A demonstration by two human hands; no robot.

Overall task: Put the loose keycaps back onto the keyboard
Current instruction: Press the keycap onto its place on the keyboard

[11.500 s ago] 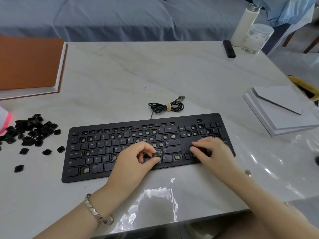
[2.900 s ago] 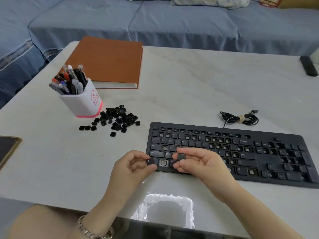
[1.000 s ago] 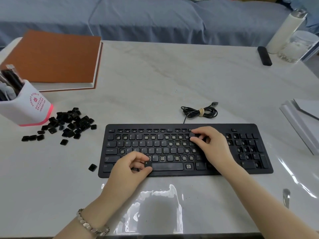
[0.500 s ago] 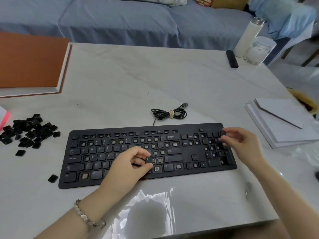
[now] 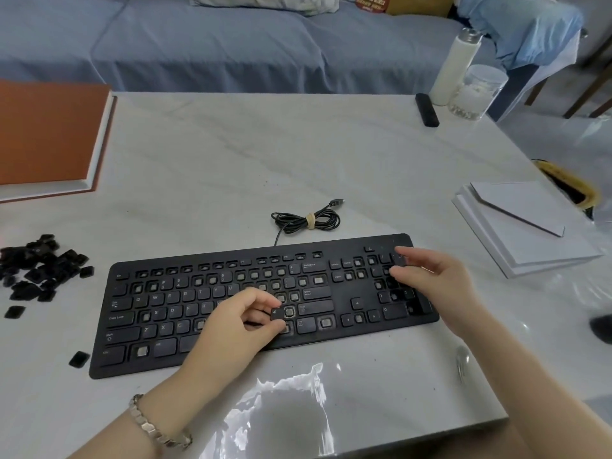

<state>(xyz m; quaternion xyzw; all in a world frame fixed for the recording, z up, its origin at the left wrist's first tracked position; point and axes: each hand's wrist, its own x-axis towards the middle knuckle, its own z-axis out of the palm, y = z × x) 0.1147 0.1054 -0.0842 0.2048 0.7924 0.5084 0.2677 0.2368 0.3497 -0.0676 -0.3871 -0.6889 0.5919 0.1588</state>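
**Inspector:** What has changed in the last second?

**Assistant:** The right hand (image 5: pixel 433 283) has left the middle of the upper rows. It now sits over the number pad at the right end of the keyboard (image 5: pixel 331 340). The left hand (image 5: pixel 238 329) has kept its place over the lower middle rows.

**Inspector:** State of the fingers?

**Assistant:** On the left, thumb and forefinger pinch one keycap (image 5: pixel 277 314), legend up, marked 4. On the right, forefinger and thumb stand apart and the other fingers are loosely bent. Nothing shows between them, though the tips are blurred.

**Inspector:** Where does that cap belong?

**Assistant:** In my judgement, the number pad. The 4 in the top number row is already fitted, and on the pad a bare socket (image 5: pixel 379 285) lies below the 7 and above the 1.

**Inspector:** Which way from the cap?

**Assistant:** To the right along the keyboard's long axis and a little farther from the person, past Enter and the arrow keys. The right hand is just beside that socket; the left is well apart from it.

**Inspector:** What work is outstanding?

**Assistant:** Many sockets are still bare. A heap of spare keycaps (image 5: pixel 39 270) lies on the table (image 5: pixel 231 160) to the left of the keyboard.
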